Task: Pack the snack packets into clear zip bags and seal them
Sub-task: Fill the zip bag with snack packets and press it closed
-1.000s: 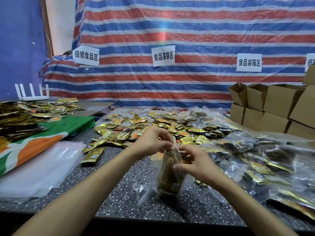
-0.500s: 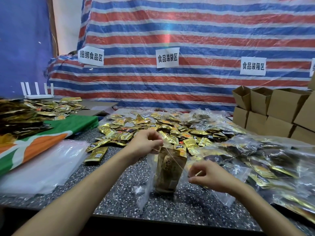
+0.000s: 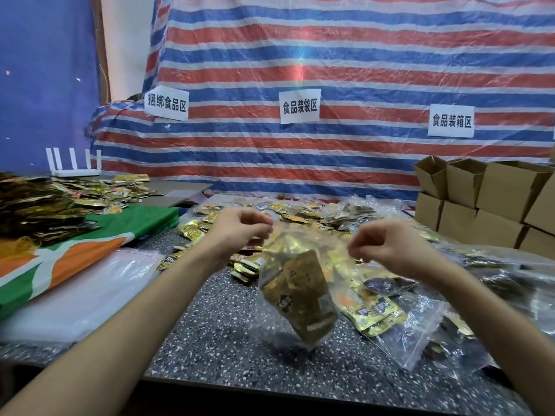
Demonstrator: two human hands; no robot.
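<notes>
Speckled worktop point(image 3: 216, 340): clear zip bag point(image 3: 312, 247) of snack packets point(image 3: 300, 295) pinched at top corners by left hand point(image 3: 240, 232) and right hand point(image 3: 387, 250); advised: keep strip taut, press end to end.

The clear zip bag point(image 3: 300, 244) is blurred, so the print on the gold packets point(image 3: 303, 295) inside cannot be read, nor can its zip strip be told as closed or not. The left grip point(image 3: 237, 232) and right grip point(image 3: 390, 250) pinch its top corners, their fingertips curled out of sight. The cardboard boxes point(image 3: 495, 199) at far right and the packet pile point(image 3: 36, 211) at far left run off the picture's edges.
</notes>
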